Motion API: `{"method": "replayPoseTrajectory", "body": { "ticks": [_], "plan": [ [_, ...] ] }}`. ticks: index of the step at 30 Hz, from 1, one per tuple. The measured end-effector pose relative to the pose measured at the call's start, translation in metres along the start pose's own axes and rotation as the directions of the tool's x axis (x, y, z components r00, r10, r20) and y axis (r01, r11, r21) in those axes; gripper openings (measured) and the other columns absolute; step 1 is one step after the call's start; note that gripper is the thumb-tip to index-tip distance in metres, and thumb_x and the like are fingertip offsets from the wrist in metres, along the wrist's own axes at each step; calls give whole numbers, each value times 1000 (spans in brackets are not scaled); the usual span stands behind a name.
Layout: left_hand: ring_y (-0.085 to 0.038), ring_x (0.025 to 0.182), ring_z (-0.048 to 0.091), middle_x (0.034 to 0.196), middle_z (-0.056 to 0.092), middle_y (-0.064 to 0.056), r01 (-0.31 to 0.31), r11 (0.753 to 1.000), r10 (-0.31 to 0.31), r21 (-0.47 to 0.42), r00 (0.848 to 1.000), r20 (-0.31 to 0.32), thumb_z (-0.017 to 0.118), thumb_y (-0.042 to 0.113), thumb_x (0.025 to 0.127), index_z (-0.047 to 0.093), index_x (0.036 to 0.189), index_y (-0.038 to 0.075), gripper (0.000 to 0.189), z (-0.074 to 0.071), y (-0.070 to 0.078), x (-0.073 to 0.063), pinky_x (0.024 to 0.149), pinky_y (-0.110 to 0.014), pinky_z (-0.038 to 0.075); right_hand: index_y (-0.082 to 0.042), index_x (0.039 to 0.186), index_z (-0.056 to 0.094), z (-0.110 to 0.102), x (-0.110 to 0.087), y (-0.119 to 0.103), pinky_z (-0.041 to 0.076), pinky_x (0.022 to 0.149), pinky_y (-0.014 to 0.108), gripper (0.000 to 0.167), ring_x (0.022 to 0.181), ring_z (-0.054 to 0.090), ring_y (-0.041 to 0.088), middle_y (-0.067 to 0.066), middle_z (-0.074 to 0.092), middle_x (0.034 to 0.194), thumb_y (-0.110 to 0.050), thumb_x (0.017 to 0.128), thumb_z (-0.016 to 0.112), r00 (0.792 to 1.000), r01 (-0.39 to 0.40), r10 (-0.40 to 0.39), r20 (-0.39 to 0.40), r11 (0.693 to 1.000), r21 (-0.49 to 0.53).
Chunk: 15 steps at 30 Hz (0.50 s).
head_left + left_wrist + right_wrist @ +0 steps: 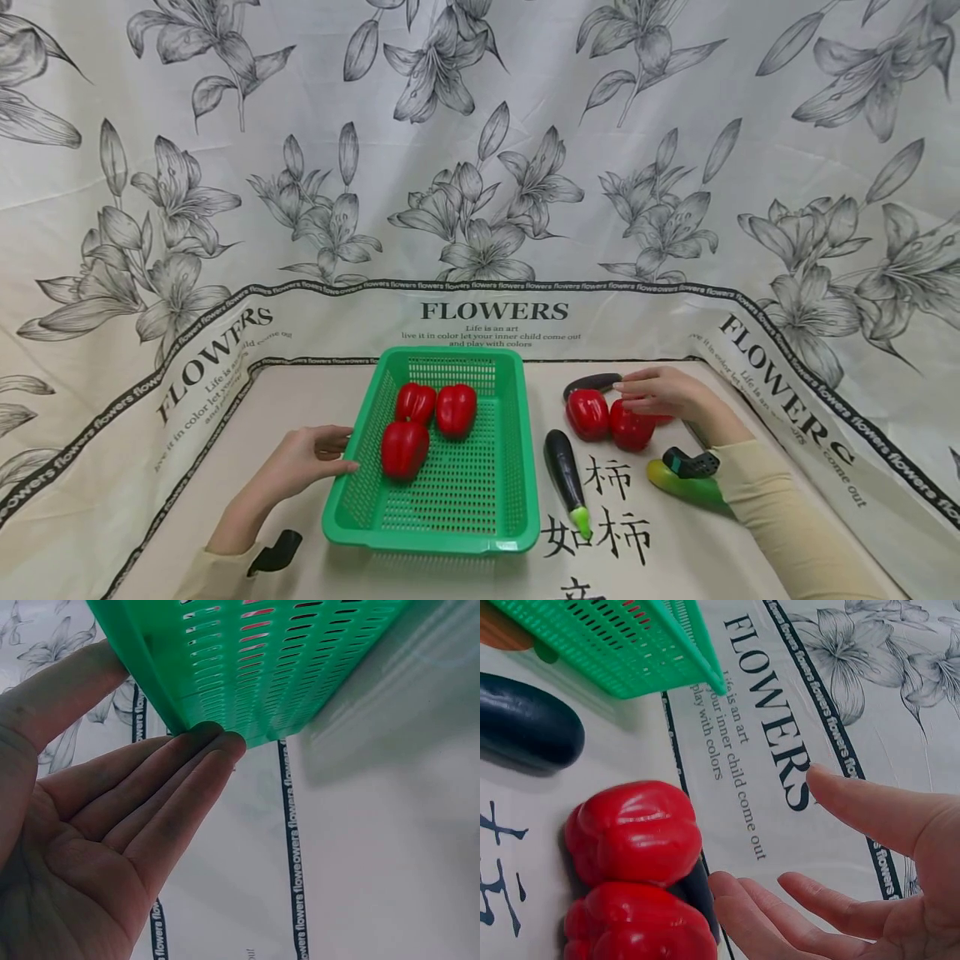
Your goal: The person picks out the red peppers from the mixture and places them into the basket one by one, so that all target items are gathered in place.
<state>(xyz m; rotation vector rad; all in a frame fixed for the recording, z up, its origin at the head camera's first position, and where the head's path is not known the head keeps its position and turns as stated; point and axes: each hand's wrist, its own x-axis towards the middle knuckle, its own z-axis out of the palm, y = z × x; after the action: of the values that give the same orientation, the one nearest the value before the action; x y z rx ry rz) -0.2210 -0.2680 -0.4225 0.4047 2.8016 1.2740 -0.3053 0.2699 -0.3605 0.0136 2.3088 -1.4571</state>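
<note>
A green perforated plastic basket [480, 517] holds three red bell peppers [456, 410]. My left hand [303, 460] holds its left rim, thumb over the edge; in the left wrist view the fingers [176, 776] lie nearly straight against the outside wall. To the basket's right, red bell peppers [587, 415] sit close together, one partly hidden. My right hand [667, 392] is over them, fingers spread and holding nothing. The right wrist view has its fingertips beside a bell pepper [637, 832] and a dark eggplant [697, 900] partly hidden behind it.
Nearer the front lies another eggplant [562, 467] with a green stem. A long green thing with a yellowish end [686, 485] lies partly under the right wrist. Flower-printed cloth [480, 208] hangs behind and at both sides. Black characters [609, 477] mark the pale table cover.
</note>
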Motion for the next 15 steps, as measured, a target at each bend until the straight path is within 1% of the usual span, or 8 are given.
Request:
{"method": "replayPoseTrajectory", "body": {
  "ticks": [2,4,10,15],
  "plan": [
    [-30,100,67,114,67,-17,-3,1000,3,4,1000,0,79,30,77,58,125,-3,61,0,0,0,79,-34,59,18,140,22,-4,-1,4,46,102,43,71,124,50,40,36,34,142,-24,96,57,1000,-10,10,2,1000,-19],
    [-30,100,67,114,67,-16,-6,1000,6,5,1000,1,79,30,77,58,125,-2,61,0,0,0,79,-34,59,18,141,21,-8,-1,9,46,102,43,71,123,51,40,36,35,142,-25,96,56,1000,-22,22,-2,1000,-22],
    [-30,101,67,115,67,-17,1,1000,-1,-3,1000,-5,79,30,77,58,125,-2,61,0,0,0,80,-34,59,18,140,22,-20,-2,21,51,97,40,73,112,62,31,34,43,137,-25,94,60,997,-66,66,-46,998,12],
    [-30,100,67,114,67,-16,9,1000,-9,-7,1000,-2,79,30,77,58,125,-2,61,0,1,0,81,-36,58,19,140,19,-28,-3,32,48,100,42,78,107,63,27,34,39,140,-25,93,62,990,-117,121,-73,991,62]
  ]
}}
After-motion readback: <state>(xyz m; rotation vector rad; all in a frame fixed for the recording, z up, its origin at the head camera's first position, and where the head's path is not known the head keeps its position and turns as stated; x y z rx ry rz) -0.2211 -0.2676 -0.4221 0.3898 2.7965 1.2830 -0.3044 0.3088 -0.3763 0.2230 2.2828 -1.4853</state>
